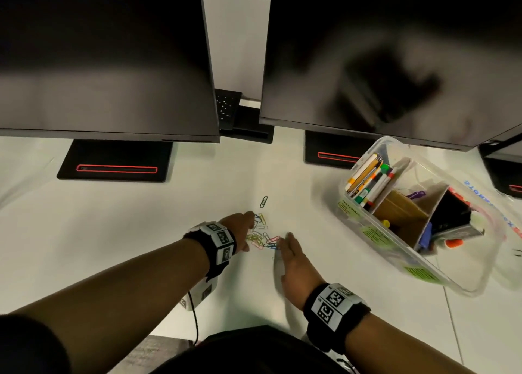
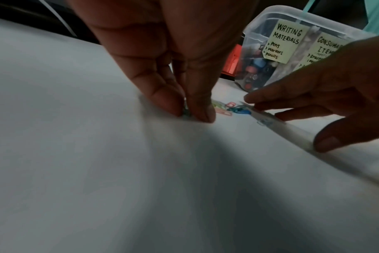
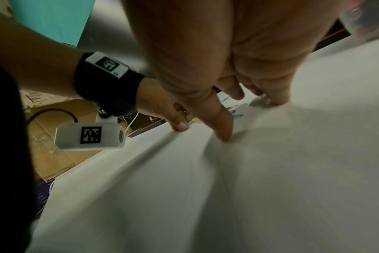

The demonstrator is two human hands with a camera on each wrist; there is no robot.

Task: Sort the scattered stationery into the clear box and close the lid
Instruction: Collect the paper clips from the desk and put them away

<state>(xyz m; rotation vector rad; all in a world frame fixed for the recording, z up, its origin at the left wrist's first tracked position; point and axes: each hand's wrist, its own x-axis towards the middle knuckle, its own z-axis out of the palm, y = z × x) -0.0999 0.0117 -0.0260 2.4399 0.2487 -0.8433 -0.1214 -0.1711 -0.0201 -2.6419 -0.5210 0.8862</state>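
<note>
A small pile of coloured paper clips lies on the white table, with one lone clip just beyond it. My left hand flanks the pile's left side, fingers straight and tips down on the table. My right hand stands on its edge at the pile's near right, straight fingertips touching the clips. Neither hand holds anything. The clear box stands open to the right, split by cardboard dividers, with pens and markers in its left compartment.
Two dark monitors hang over the back of the table on black stands. The box's clear lid lies at its right side. Yellow labels mark the box wall. The table's near edge runs just below my wrists.
</note>
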